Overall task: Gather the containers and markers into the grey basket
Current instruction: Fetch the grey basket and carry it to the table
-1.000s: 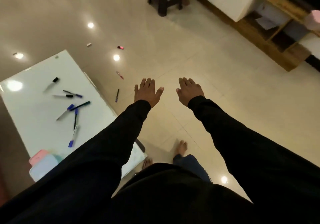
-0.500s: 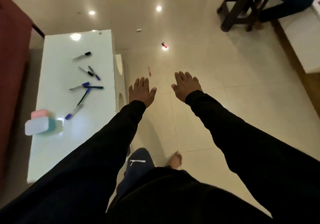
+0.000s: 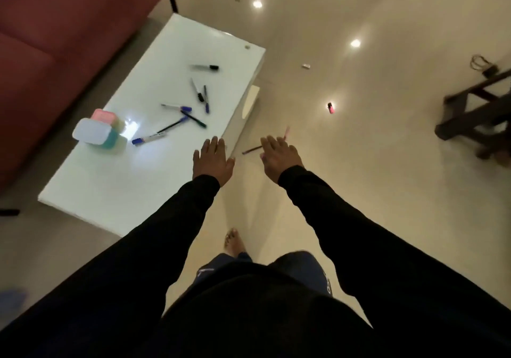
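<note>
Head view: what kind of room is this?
Likely a home living room: dark red upholstered sofa beside a low glossy white coffee table, on polished cream floor tiles.

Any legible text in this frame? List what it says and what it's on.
Nothing can be read for certain.
White print on the right leg of the dark blue trousers: blurred, not legible.
Small white mark on the left trouser leg: a shape only, no readable letters.
Label band on the blue-capped white marker on the glossy white low table: too small to read.
</note>
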